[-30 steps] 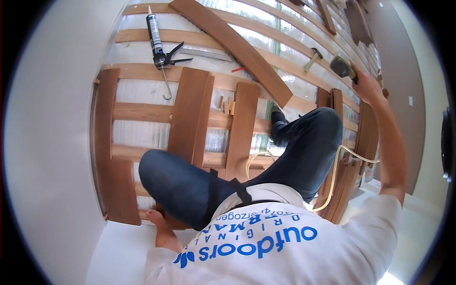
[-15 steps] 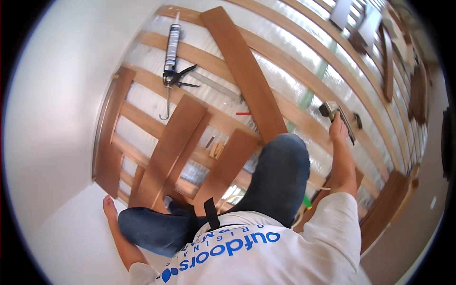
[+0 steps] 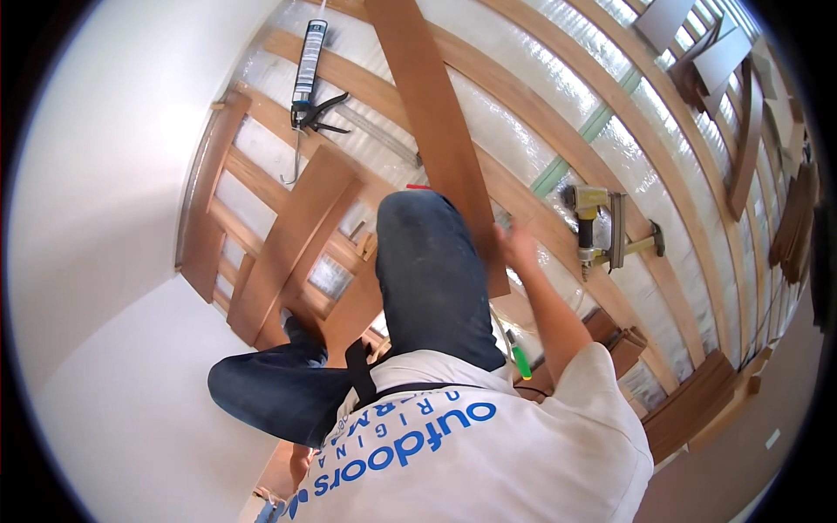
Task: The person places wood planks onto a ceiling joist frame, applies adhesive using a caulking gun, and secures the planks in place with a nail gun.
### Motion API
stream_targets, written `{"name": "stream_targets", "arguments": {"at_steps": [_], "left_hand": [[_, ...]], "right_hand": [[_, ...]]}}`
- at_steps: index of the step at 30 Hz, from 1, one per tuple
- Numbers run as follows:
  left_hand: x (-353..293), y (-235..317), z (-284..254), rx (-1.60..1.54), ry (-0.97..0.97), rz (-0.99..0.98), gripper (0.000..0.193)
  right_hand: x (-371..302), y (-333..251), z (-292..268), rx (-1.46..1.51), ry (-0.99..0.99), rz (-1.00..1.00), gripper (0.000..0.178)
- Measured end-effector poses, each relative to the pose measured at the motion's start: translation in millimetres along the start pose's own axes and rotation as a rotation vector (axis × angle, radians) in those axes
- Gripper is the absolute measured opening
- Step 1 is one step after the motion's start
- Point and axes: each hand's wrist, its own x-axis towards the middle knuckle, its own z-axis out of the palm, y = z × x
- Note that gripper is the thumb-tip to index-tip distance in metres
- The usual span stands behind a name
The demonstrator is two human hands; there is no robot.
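Note:
My right hand (image 3: 518, 249) is at the right edge of a long brown floorboard (image 3: 436, 113), its fingers apart and somewhat blurred; whether it touches the board is hard to make out. To the right of it, a nail gun (image 3: 602, 222) lies on the battens, with a hammer (image 3: 656, 239) partly behind it. At the lower edge, my left hand (image 3: 300, 462) is down beside my body, its fingers hidden. My raised knee covers part of the long board's left side.
A caulking gun (image 3: 307, 83) lies at the upper left near the white wall (image 3: 113, 174). Shorter boards (image 3: 292, 235) rest across the wooden battens (image 3: 540, 105). A green-handled tool (image 3: 520, 359) lies by my right hip. More planks (image 3: 697, 397) are stacked at the right.
My right hand has let go of the nail gun and moved left to the long board. My left hand has drawn back toward my body. The view has shifted, and my knee appears further left.

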Motion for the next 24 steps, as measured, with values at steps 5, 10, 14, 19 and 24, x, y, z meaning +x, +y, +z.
{"name": "stream_targets", "arguments": {"at_steps": [5,10,14,19,24], "left_hand": [[-6,33,-36,-0.006,0.092,0.046,0.032],[2,65,-42,-0.067,0.178,0.133,0.033],[31,138,-17,0.159,0.188,0.478,0.038],[66,274,60,-0.181,-0.114,0.499,0.035],[125,398,114,-0.059,-0.167,0.629,0.032]], "right_hand": [[10,-14,45,0.205,-0.150,0.161,0.063],[11,-4,-5,0.187,0.005,0.125,0.068],[38,6,-92,0.121,0.024,0.107,0.069],[36,38,-173,0.007,0.116,0.105,0.069],[-31,60,-232,0.098,0.257,0.076,0.064]]}}
